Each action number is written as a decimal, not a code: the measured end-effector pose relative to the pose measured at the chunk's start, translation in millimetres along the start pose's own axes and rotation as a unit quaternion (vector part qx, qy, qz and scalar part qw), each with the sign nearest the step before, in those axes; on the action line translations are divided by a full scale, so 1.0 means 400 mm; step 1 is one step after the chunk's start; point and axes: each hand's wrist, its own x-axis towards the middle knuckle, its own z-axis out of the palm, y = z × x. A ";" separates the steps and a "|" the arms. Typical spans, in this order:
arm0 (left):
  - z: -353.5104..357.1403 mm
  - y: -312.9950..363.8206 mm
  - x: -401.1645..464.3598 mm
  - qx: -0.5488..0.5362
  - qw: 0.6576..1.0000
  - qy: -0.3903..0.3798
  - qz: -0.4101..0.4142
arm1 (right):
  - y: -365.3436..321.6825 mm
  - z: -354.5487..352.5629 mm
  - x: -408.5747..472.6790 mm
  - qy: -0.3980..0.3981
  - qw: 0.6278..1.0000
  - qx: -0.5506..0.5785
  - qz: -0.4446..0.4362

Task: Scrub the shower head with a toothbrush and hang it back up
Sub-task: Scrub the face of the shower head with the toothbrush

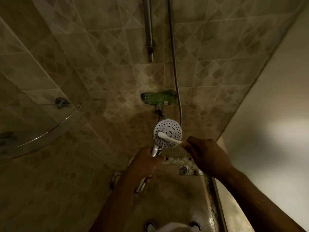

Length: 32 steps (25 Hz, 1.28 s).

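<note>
Beige tiled walls (100,64) surround the shower. At centre, the left hand (147,162) is wrapped around the handle of the shower head (167,134), face turned up toward the person. To the right, the right hand (204,154) pinches a white toothbrush (168,137) lying across that face.

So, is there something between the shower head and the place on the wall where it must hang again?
Nothing visible blocks it. The shower head is held by the left hand in front of the tiled wall; the rail rises above it, but no holder shows in this view.
</note>
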 end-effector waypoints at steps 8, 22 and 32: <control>0.004 0.018 -0.005 -0.021 0.999 -0.028 -0.013 | 0.004 -0.002 -0.001 0.022 1.000 0.008 0.018; 0.018 0.028 -0.012 -0.067 0.995 -0.071 -0.035 | 0.026 -0.033 -0.009 0.068 0.995 0.043 0.059; 0.019 0.034 -0.005 -0.073 0.995 -0.060 -0.031 | 0.011 0.000 -0.011 0.039 0.997 0.032 0.052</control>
